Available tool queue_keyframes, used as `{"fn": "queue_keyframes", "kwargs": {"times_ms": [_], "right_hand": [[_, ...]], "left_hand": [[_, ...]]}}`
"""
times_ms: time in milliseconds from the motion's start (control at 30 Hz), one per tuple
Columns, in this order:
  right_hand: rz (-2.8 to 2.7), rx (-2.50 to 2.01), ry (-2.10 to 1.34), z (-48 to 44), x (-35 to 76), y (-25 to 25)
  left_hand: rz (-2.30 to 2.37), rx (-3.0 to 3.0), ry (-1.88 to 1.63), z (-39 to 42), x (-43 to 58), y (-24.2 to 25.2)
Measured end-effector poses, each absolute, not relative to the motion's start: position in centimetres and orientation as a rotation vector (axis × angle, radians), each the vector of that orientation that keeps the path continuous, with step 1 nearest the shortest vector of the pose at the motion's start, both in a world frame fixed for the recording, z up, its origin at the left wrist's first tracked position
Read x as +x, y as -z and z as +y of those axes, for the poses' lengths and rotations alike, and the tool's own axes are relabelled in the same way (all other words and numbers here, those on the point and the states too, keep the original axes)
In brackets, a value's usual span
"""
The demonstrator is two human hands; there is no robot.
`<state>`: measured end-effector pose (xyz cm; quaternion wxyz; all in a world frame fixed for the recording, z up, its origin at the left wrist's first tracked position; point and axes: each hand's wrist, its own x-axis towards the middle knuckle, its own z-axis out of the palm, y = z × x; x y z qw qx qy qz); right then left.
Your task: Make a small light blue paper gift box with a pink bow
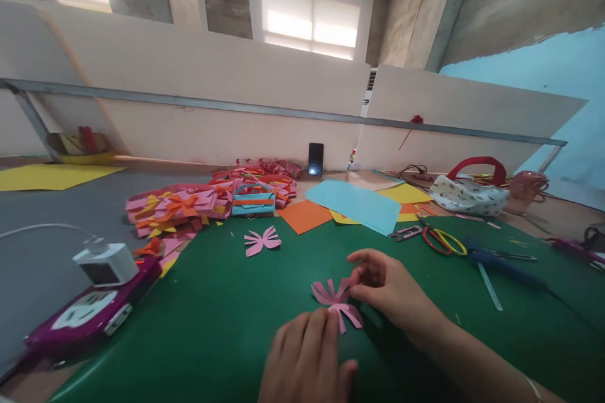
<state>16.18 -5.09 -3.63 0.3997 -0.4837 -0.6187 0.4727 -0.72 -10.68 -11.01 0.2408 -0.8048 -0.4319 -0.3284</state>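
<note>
A pink cut-paper flower (334, 296) lies on the green mat (212, 321) between my hands. My left hand (305, 352) rests with its fingertips on the flower's lower left part, fingers lying flat and side by side. Beside the flower's upper right petal is my right hand (385, 286), its thumb and fingers curved and apart near the petal tip, with nothing visible between them. A second pink paper flower (263, 241) lies farther back to the left, touched by neither hand.
Behind are blue paper (357, 201), orange paper (305, 215) and piled paper flowers (182, 208). Scissors (444, 242), snips (405, 233) and a blurred blue tool (510, 267) lie right. A purple power strip (94, 308) with a white charger (106, 263) sits left.
</note>
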Motion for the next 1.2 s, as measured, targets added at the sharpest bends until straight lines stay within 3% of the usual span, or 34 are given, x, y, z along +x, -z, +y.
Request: {"fn": "queue_keyframes", "kwargs": {"times_ms": [300,500,800,1200], "right_hand": [[-1.862,-1.319,-0.653,-5.8,14.9,3.1],[-2.009,-1.262,-0.747,-6.2,15.1,3.5],[-2.163,-1.236,-0.459,-5.7,15.7,4.5],[-2.243,-1.208,-0.321,-5.5,15.6,4.8]], "left_hand": [[-1.220,-2.199,0.871,-10.6,-0.3,11.0],[-1.216,-2.191,0.915,-10.7,-0.3,11.4],[-1.225,-2.166,0.946,-10.7,-0.1,11.7],[-1.213,-2.188,0.881,-10.8,-0.4,11.6]]}}
